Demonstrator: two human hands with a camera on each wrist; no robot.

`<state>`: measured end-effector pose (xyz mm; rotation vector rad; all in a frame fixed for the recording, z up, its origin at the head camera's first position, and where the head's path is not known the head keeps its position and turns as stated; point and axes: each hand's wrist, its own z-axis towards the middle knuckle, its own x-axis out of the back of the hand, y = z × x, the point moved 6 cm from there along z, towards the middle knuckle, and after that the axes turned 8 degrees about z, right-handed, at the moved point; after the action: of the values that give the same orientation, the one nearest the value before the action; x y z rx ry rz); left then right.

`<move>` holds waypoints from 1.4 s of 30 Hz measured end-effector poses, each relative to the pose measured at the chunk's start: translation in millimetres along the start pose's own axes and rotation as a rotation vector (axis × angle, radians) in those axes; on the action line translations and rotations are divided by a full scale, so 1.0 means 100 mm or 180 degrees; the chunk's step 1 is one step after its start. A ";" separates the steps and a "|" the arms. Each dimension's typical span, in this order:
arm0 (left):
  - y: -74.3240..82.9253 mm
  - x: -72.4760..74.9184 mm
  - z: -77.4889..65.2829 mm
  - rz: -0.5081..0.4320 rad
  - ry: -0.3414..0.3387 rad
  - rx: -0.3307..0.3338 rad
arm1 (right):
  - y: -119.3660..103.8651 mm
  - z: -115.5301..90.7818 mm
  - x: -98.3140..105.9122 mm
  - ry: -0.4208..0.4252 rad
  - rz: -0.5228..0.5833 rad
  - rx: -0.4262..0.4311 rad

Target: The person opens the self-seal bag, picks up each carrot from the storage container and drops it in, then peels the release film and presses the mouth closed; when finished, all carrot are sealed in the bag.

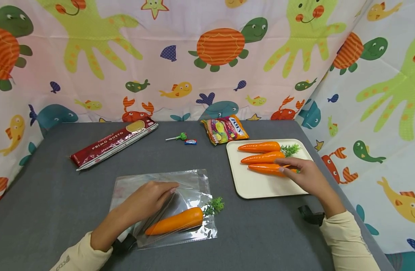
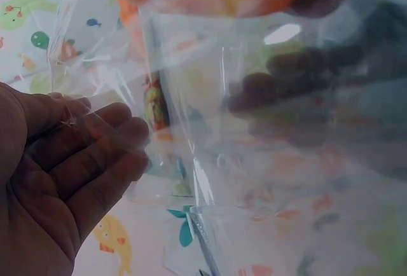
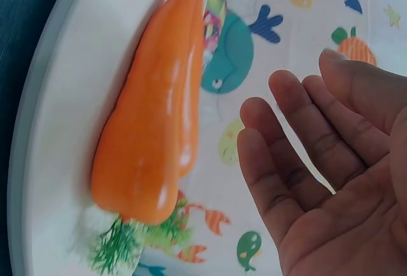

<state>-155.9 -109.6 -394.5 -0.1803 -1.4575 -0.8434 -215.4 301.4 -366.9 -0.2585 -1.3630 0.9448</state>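
Observation:
My left hand (image 1: 148, 199) pinches the top layer of a clear plastic bag (image 1: 195, 180) between thumb and fingertips; the left wrist view shows the film held by the hand (image 2: 70, 168). One carrot (image 1: 180, 221) lies inside the bag, its green top (image 1: 215, 206) sticking out past the bag's right side. Over the cream tray (image 1: 258, 187), my right hand (image 1: 307, 177) hovers by the leafy end of the nearest carrot (image 1: 265, 169). In the right wrist view that hand (image 3: 331, 161) has relaxed, spread fingers, apart from the carrots (image 3: 143, 130).
Two more carrots, a middle one (image 1: 261, 158) and a far one (image 1: 258, 146), lie on the tray. Behind are a candy bag (image 1: 225, 130), a green lollipop (image 1: 183, 136), a small blue-wrapped sweet (image 1: 190, 142) and a long red packet (image 1: 114, 143). Printed curtains (image 1: 180, 67) border the table.

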 end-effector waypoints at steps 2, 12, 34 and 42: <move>-0.01 0.00 0.00 -0.0023 -0.0031 0.0013 | 0.05 -0.02 0.04 0.0032 -0.0057 -0.0025; -0.02 -0.02 0.01 -0.0060 -0.0076 0.0061 | 0.28 -0.08 0.19 0.0243 -0.0253 -0.0307; 0.02 0.04 0.01 -0.0003 -0.0056 0.0018 | 0.52 -0.12 0.19 -0.0040 -0.0084 -0.0582; 0.02 0.06 0.02 -0.0016 -0.0078 -0.0014 | 0.59 -0.10 0.17 -0.0192 -0.0075 -0.0758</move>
<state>-157.0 -109.7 -387.7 -0.1909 -1.4798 -0.8511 -233.0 353.4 -396.2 -0.3961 -1.5327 0.7755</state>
